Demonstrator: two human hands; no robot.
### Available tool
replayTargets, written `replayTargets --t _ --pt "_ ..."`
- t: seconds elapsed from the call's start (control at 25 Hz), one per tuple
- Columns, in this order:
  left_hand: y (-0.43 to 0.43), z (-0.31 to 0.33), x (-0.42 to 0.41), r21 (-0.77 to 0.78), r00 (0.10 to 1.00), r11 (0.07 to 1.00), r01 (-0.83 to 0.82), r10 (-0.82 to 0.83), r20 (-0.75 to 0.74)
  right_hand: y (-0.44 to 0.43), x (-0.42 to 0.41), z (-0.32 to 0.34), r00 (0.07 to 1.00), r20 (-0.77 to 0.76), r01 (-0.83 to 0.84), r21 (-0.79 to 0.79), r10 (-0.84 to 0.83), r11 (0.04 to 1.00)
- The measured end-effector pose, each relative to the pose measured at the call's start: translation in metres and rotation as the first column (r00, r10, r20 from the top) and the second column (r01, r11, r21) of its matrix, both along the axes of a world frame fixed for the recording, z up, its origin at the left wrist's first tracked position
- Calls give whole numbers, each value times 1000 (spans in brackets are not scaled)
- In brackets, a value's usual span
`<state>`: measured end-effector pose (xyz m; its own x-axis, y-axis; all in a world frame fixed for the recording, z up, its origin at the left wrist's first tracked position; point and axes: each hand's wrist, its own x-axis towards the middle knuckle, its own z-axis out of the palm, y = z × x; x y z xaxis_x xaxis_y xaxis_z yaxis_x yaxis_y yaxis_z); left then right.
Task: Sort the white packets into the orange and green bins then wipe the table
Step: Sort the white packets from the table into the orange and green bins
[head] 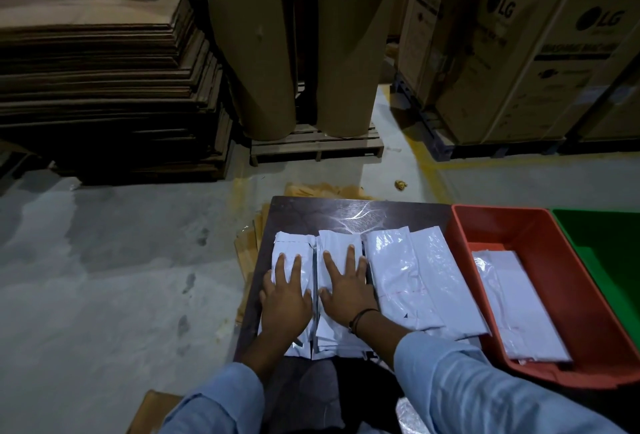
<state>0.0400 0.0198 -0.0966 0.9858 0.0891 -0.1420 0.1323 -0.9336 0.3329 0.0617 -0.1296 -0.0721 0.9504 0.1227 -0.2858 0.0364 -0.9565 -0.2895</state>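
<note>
Fingers (296, 267) lie straight and spread as I watch: left hand (285, 298) flat on one stack of white plastic packets (294, 243), right hand (346, 290) on the neighbouring stack (334, 239). Further right: loose packets (408, 277), orange plastic bin (462, 225), green plastic bin (606, 243).

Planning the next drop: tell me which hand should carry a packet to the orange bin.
Probably the right hand: it lies flat on a packet pile nearer the orange bin to its right; the left hand presses the farthest pile.
</note>
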Motion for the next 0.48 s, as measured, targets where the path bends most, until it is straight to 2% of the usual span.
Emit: replayTargets --t 0.24,0.48 --pt "-1 3 -2 -10 999 999 -40 40 -9 -1 1 2 998 -2 -56 -67 56 996" --pt "1 11 -11 -35 998 998 -56 57 22 0 9 12 999 -31 -8 -18 7 1000"
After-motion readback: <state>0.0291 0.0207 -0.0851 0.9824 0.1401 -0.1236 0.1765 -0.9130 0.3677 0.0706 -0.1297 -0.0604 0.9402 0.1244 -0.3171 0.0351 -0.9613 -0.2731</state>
